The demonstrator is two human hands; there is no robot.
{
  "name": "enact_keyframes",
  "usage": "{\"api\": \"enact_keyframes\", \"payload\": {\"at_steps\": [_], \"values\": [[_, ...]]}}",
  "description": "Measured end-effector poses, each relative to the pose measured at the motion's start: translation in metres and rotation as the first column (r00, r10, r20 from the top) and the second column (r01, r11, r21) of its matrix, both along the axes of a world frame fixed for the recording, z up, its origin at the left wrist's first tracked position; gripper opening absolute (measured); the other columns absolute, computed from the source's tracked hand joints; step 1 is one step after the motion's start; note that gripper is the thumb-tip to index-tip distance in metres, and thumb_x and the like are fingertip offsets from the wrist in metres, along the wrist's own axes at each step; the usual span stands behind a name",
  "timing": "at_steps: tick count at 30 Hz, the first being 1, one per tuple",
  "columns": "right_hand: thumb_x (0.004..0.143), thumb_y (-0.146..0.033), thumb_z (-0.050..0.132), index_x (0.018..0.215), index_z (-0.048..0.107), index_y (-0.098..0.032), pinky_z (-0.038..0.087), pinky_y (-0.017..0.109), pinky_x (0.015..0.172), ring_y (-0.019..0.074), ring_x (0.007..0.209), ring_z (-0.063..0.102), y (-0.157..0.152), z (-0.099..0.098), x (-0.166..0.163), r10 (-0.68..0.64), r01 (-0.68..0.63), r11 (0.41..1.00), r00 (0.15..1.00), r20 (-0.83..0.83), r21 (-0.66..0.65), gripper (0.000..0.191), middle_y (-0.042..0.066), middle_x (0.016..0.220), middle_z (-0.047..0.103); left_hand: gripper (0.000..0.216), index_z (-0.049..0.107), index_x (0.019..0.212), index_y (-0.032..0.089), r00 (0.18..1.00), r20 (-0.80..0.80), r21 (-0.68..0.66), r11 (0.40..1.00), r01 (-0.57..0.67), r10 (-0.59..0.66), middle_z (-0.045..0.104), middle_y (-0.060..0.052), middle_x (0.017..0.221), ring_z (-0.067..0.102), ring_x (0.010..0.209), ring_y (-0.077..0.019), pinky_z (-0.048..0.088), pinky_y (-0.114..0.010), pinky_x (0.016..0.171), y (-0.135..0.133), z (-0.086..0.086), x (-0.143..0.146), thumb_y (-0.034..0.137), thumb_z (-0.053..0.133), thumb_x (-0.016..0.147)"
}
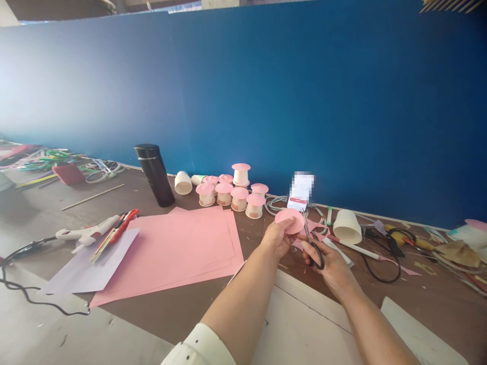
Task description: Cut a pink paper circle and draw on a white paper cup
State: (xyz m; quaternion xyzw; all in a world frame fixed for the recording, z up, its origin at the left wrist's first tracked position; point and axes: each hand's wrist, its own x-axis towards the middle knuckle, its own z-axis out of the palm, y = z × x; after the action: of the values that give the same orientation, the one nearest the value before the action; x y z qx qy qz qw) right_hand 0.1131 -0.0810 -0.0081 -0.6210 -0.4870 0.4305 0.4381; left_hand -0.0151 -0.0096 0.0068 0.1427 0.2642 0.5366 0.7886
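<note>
My left hand grips a round pink paper disc, its thumb lying across the top. In my right hand is a pair of scissors with black handles, the fingers wrapped in the loops. The blades point away from me and meet the disc's right edge; I cannot make out whether they are apart. Pink paper scraps lie beneath and beside the scissors. Left of my hands stand several white paper cups turned upside down, with pink discs on top.
Pink sheets lie left, with a lilac sheet, a glue gun and a red cutter. A black bottle stands near the blue partition. A white cup and cables lie right.
</note>
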Motion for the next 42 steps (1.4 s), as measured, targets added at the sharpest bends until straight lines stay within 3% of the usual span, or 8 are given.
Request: {"api": "enact_keyframes", "payload": {"at_steps": [22,42], "values": [[0.075,-0.059,0.069,0.07,0.066,-0.02,0.038,0.022,0.051,0.0134,0.063,0.054,0.0003,-0.0019,0.0011,-0.024,0.024,1.0,0.999,0.032,0.006,0.04,0.001,0.068,0.062,0.03,0.063,0.103,0.011,1.0,0.007,-0.002,1.0,-0.017,0.017,0.07,-0.014,0.098,0.068,0.08,-0.02,0.057,-0.026,0.062,0.0053,-0.0093,0.0021,0.014,0.071,0.074],[0.076,-0.061,0.068,0.073,0.07,-0.019,0.046,0.025,0.057,0.0152,0.068,0.059,-0.0014,0.0013,0.0013,-0.01,0.009,1.0,0.999,0.051,0.016,0.043,0.004,0.075,0.067,0.03,0.062,0.102,0.01,0.999,-0.02,-0.048,0.998,-0.03,0.029,0.07,-0.014,0.097,0.068,0.076,-0.0188,0.058,-0.025,0.06,0.0065,-0.0082,0.0029,0.011,0.071,0.074]]}}
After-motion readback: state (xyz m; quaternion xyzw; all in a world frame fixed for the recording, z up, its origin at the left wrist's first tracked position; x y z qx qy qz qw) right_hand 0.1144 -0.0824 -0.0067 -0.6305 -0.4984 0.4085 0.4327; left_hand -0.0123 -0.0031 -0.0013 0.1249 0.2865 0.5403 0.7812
